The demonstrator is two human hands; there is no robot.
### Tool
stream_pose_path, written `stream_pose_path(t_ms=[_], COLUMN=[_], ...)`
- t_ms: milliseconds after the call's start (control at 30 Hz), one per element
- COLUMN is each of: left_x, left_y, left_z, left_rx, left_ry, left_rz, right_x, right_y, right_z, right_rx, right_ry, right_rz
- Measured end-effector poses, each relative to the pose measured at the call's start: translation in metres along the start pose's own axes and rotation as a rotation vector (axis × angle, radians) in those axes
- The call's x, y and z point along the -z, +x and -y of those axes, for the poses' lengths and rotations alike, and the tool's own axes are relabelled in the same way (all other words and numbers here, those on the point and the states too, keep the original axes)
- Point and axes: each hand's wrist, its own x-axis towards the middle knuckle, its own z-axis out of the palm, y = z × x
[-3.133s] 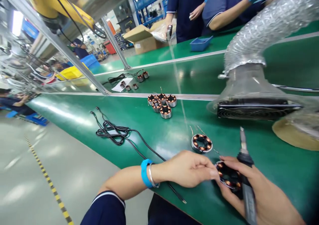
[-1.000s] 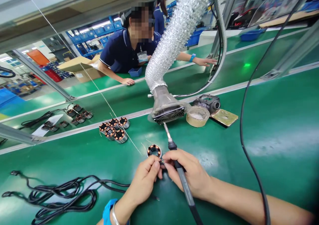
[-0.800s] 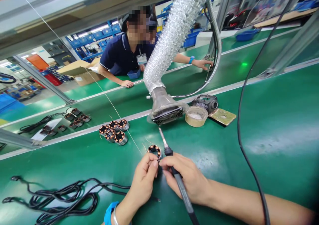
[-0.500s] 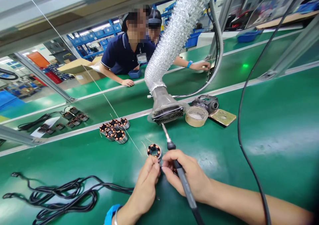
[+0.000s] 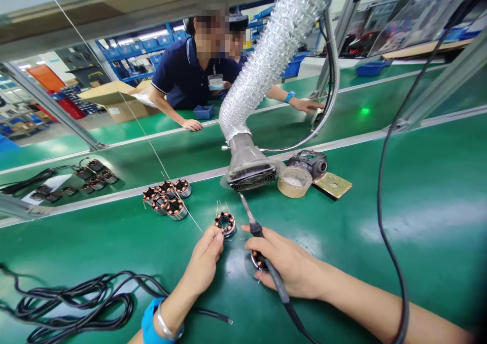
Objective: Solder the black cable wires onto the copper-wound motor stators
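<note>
My left hand [image 5: 205,258] is closed in a pinch at the near left edge of a motor stator [image 5: 225,224] with copper windings and thin wire ends standing up. A soldering iron [image 5: 277,280] lies in my right hand [image 5: 289,263], its tip pointing away toward the fan hood. Under that hand sits a second stator [image 5: 257,261], partly hidden, with fingers around it. A black cable [image 5: 213,313] with a bare end lies on the green bench near my left wrist. A thin wire [image 5: 152,143] hangs down close behind my left hand.
A fan hood [image 5: 253,176] on a silver duct [image 5: 262,65] hangs ahead. Several stators [image 5: 167,197] stand at the left. Beside the hood are a tape roll [image 5: 294,181] and a metal plate [image 5: 333,185]. Coiled cables [image 5: 76,298] lie front left. A co-worker [image 5: 194,75] leans across opposite.
My left hand has let go of the black cable, whose end now lies on the bench. My hands have moved apart, and the second stator shows more under my right hand.
</note>
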Motion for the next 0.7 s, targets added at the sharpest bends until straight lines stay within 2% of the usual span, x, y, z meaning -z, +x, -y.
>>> stream_pose_path(t_ms=[100, 200, 333, 433, 600, 700], left_x=[0.001, -0.001, -0.006, -0.011, -0.015, -0.013], left_y=[-0.006, -0.019, -0.033, -0.039, -0.042, -0.041], left_z=[-0.007, -0.014, -0.021, -0.026, -0.031, -0.033], left_rx=[0.121, 0.106, -0.031, -0.104, -0.118, -0.093], left_ry=[-0.11, -0.033, 0.28, 0.36, 0.457, 0.556], left_rz=[0.172, 0.293, 0.268, 0.265, 0.291, 0.217], right_x=[0.003, 0.015, 0.025, 0.02, 0.01, 0.009], right_y=[0.001, 0.005, 0.019, 0.032, 0.039, 0.036], right_z=[-0.005, -0.002, 0.015, 0.031, 0.034, 0.026], right_rx=[0.07, 0.082, 0.17, 0.219, 0.307, 0.234], right_ry=[0.111, 0.185, 0.234, 0.232, 0.101, 0.087], right_rz=[0.041, -0.004, -0.093, -0.127, -0.185, -0.217])
